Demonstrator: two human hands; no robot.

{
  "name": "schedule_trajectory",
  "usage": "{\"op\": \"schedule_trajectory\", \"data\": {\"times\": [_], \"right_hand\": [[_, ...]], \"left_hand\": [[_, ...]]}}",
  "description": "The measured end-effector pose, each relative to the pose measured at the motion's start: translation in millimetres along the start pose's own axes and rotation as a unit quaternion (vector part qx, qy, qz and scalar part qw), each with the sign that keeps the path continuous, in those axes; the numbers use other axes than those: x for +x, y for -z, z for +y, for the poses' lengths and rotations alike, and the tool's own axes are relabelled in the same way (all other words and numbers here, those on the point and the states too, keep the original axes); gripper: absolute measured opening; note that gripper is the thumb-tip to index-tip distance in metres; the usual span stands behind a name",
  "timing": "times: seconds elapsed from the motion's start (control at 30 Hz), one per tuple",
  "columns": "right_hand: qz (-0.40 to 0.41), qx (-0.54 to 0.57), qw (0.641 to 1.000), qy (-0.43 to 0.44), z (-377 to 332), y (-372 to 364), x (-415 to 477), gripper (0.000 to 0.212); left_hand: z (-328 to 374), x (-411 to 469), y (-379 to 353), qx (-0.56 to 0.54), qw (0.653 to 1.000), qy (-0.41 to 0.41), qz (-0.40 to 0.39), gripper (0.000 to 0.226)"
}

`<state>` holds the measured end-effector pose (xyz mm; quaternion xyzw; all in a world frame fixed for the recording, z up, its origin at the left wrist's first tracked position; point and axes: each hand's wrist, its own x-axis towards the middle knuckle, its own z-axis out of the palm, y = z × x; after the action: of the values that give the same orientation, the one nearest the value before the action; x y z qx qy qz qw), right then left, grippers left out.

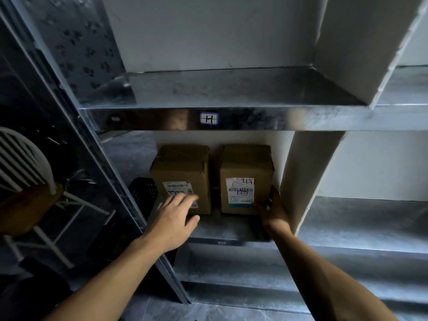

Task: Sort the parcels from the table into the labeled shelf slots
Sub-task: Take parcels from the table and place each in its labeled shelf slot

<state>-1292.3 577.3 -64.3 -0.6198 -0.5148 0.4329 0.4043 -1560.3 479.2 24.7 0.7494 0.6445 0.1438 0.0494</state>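
Observation:
Two brown cardboard parcels stand side by side in the shelf slot under the label "H" [209,118]. The left parcel [181,172] carries a white shipping label. The right parcel [245,172] has a barcode label with handwriting. My left hand [174,216] reaches to the lower front of the left parcel, fingers spread and flat against it. My right hand [273,209] rests on the lower right corner of the right parcel, between it and the white divider; its grip is not clear.
A white divider panel [308,177] bounds the slot on the right. The metal shelf board [220,230] runs under the parcels. A black perforated basket [143,193] stands left of them. A white-and-wood chair [30,188] sits beyond the shelf's metal upright [97,158].

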Motion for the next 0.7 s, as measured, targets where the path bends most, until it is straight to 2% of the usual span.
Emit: {"op": "schedule_trajectory", "data": {"times": [0.13,0.23,0.37,0.47,0.53,0.7], "right_hand": [[0.047,-0.09,0.995,0.005,-4,2,-28,0.063],[0.043,-0.189,0.981,-0.024,-7,3,-55,0.06],[0.101,-0.215,0.971,-0.022,-15,6,-101,0.058],[0.086,-0.274,0.958,0.02,-16,13,-139,0.053],[0.076,-0.339,0.935,0.066,-15,21,-164,0.049],[0.06,-0.51,0.844,0.156,-14,53,-221,0.038]], "left_hand": [[-2,-13,5,-0.014,1.0,-0.01,-0.004,0.048],[-1,-23,9,-0.026,0.999,-0.02,-0.009,0.048],[6,-41,11,-0.031,0.999,-0.036,-0.017,0.049],[14,-56,8,-0.036,0.997,-0.057,-0.027,0.049],[23,-65,5,-0.04,0.996,-0.071,-0.033,0.049],[63,-79,-4,-0.029,0.992,-0.114,-0.036,0.047]]}}
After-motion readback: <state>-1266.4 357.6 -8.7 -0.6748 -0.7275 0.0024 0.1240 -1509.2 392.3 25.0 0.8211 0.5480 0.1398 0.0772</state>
